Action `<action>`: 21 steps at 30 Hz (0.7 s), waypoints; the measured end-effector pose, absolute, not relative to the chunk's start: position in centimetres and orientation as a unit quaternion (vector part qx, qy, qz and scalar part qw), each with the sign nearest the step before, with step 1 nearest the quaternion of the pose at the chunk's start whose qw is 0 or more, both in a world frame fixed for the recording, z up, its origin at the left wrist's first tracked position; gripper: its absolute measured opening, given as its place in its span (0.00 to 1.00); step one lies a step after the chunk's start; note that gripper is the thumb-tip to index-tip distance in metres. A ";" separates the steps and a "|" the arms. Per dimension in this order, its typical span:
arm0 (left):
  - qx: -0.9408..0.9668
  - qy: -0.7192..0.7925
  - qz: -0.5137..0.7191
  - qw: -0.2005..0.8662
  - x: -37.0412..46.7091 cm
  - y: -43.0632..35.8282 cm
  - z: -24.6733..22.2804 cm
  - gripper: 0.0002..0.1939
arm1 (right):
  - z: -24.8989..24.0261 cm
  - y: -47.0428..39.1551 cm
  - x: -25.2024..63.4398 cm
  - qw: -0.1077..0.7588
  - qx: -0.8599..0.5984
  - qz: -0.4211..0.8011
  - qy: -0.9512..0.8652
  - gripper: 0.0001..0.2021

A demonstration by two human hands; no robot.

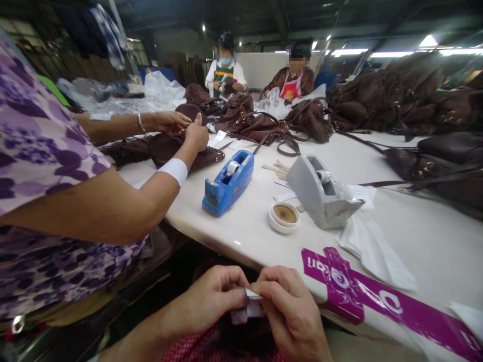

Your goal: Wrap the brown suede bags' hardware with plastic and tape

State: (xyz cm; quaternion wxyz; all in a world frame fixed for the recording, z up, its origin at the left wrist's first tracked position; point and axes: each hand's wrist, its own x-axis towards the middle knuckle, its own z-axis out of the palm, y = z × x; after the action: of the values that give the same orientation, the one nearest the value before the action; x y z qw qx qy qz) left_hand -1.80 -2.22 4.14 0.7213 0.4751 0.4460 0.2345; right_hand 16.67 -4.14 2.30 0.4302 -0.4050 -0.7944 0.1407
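Low in the head view, in front of the table edge, my left hand point(221, 294) and my right hand point(289, 306) are close together. Both pinch a small white slip of paper point(253, 295), which looks folded, with a greyish part hanging below it. The fingers partly cover it, so its print and exact kind cannot be made out. Beneath my hands is something dark brown point(249, 338), in shadow, over red checked cloth point(196, 347).
The white table point(249, 226) bears a blue tape dispenser point(229, 183), a grey tape dispenser point(320, 191), a round white tub point(284, 217) and brown bags point(260, 125). Purple tape point(396, 301) runs along its edge. At left, a co-worker's arms point(151, 201) handle a brown bag; two people sit opposite.
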 end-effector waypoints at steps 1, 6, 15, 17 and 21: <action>0.492 0.454 0.241 0.703 -1.6 -2.4 4.3 0.14 | 2.5 -4.1 16.8 0.427 -0.395 0.127 -0.803 0.09; 0.511 0.475 0.261 0.668 -0.9 -3.0 4.3 0.11 | 4.1 -4.0 17.4 0.361 -0.362 0.149 -0.847 0.09; 0.431 0.468 0.234 0.735 -0.9 -3.5 3.6 0.08 | 3.5 -4.6 18.4 0.263 -0.337 0.254 -0.868 0.10; 0.421 0.474 0.227 0.739 -1.0 -3.6 3.4 0.07 | 3.5 -4.9 18.6 0.243 -0.335 0.254 -0.874 0.10; 0.413 0.471 0.218 0.748 -1.2 -3.2 3.2 0.08 | 3.7 -5.4 18.9 0.235 -0.321 0.251 -0.883 0.05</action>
State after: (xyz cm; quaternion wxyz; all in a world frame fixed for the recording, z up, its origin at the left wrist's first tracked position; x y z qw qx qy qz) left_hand -1.25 -3.18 3.21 0.7484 0.4130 0.4712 0.2175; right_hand 18.87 -5.42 3.71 0.2345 -0.3210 -0.8826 0.2511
